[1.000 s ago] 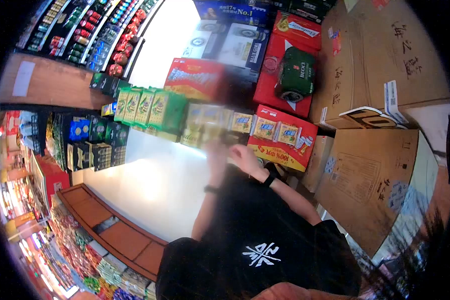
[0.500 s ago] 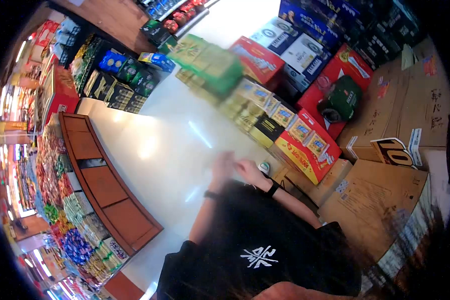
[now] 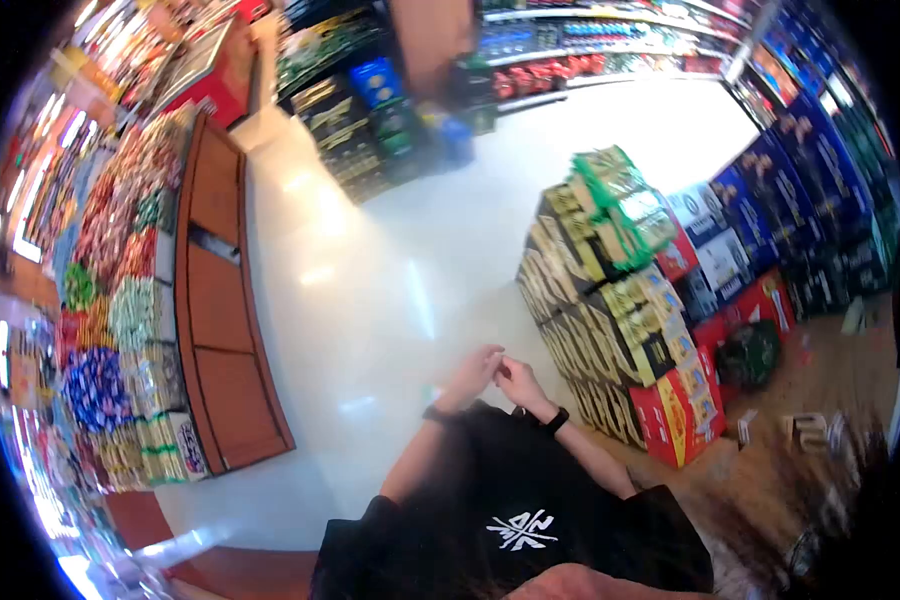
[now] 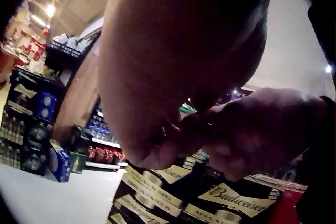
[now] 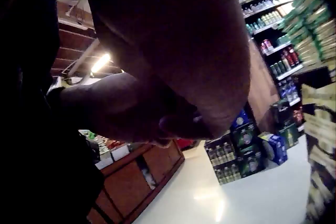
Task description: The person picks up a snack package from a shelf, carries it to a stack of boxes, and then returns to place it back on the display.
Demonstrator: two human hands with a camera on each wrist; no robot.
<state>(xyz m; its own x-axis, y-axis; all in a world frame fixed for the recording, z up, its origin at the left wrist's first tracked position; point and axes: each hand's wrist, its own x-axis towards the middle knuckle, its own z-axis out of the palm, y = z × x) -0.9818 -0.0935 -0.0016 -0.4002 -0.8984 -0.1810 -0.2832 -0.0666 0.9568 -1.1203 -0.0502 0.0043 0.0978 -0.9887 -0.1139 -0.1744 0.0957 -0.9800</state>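
Note:
Both hands are close together in front of the black shirt, over the pale floor, in the head view. The left hand [image 3: 470, 376] has its fingers bent loosely toward the other hand. The right hand [image 3: 522, 386] is right at the left fingertips, its own fingers softly curled. In the left wrist view the left hand [image 4: 178, 61] is a large dark shape, overlapping the right hand [image 4: 257, 132]. From the right wrist, the right hand [image 5: 178, 40] hides part of the left hand [image 5: 118, 109]. No object shows in either hand.
To the right stands a stack of black-and-gold Budweiser cases [image 3: 585, 340], with green-wrapped packs [image 3: 625, 205] and a red carton [image 3: 680, 420] on it. At left runs a brown-panelled candy counter [image 3: 225, 310]. More drink cases [image 3: 345, 130] stand ahead, beyond the floor [image 3: 400, 270].
The view has swung left, so the stacked cases now lie at the right and more floor and candy counter show. The hands stay together before the body, appearing slightly lower.

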